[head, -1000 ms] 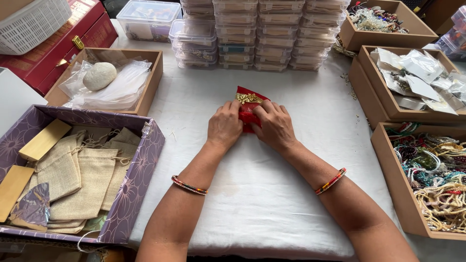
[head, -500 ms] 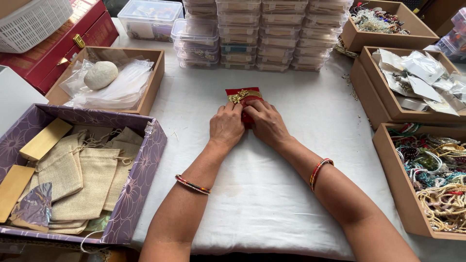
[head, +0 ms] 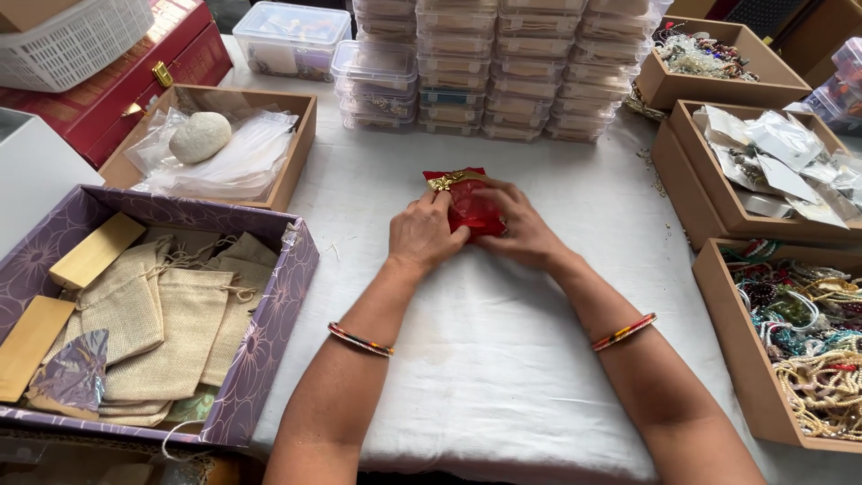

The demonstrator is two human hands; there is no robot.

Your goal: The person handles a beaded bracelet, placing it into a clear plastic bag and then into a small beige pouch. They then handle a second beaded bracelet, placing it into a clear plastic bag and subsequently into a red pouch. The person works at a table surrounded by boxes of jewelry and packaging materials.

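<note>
A small red sheer pouch (head: 467, 205) with a gold band at its top lies on the white tablecloth (head: 503, 359). My left hand (head: 422, 235) presses on its left side with fingers curled over it. My right hand (head: 521, 232) covers its right side, fingers on the fabric. Both hands hold the pouch flat against the cloth. Each wrist wears a thin coloured bangle.
A purple patterned box (head: 269, 341) of burlap bags sits at left. Behind it a brown tray (head: 301, 148) holds plastic bags and a white stone. Stacked clear containers (head: 503, 72) line the back. Brown trays (head: 727, 296) of beads and jewellery stand at right.
Both hands and the red pouch have slid slightly away from me and then settled; the grip stays the same.
</note>
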